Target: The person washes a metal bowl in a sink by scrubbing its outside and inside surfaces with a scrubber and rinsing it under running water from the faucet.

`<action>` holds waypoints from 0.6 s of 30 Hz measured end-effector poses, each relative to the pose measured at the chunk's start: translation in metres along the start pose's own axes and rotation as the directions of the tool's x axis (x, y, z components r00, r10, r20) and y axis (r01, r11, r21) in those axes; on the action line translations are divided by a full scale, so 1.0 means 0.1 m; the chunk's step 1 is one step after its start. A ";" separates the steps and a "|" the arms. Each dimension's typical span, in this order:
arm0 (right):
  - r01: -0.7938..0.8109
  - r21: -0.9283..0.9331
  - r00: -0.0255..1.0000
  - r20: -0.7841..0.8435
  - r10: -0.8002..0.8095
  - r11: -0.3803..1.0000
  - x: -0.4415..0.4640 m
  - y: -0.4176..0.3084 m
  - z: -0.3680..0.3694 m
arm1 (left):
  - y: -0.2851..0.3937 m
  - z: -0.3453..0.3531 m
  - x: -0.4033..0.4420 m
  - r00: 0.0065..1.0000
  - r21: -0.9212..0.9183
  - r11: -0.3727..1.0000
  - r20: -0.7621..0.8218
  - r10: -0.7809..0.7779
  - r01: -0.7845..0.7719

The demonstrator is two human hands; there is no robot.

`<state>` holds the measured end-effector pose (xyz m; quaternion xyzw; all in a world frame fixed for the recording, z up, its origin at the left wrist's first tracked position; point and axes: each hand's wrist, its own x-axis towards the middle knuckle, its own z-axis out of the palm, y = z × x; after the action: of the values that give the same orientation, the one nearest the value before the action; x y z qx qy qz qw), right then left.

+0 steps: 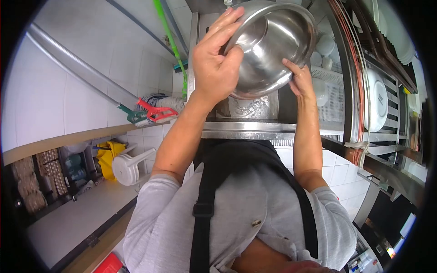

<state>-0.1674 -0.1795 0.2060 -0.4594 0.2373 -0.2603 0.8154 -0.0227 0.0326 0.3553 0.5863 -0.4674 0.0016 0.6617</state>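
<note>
A large, shiny metal mixing bowl (pixel 268 50) is held up over the sink (pixel 277 107), tilted so that its inside faces me. My left hand (pixel 218 54) grips the rim at the left, thumb inside the bowl and fingers around the outer side. On the lower right, my right hand (pixel 301 78) clasps the rim with its thumb on the inner wall; its other fingers are mostly hidden behind the bowl. Rippling water shows in the sink below the bowl. Part of a tap (pixel 228 2) appears behind the bowl's top left.
Right of the sink, a white plastic basket (pixel 331 109) stands beside white cups (pixel 325 45). A metal rack farther right carries a white dish (pixel 377 100). Mops with red (pixel 157 110) and green heads lean along the left wall, near a white plastic stool (pixel 125 169).
</note>
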 end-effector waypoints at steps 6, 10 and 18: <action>0.045 0.159 0.994 -0.105 -0.028 0.986 0.09 0.12 0.15 | 0.06 0.03 0.09 0.956 0.202 0.946 0.200 0.213 -0.253; 0.147 0.269 0.984 -0.134 -0.114 0.952 0.28 0.12 0.26 | 0.24 0.04 0.22 0.971 0.146 0.963 0.115 0.211 -0.227; 0.383 0.465 0.921 -0.125 -0.369 0.798 0.64 -0.64 0.87 | 0.03 0.05 0.21 0.980 0.055 0.997 -0.190 0.060 -0.051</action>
<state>-0.0786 -0.1946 0.2931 -0.2768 0.0808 -0.4739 0.8320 -0.0155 0.0183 0.3697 0.5864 -0.4174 0.0881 0.6886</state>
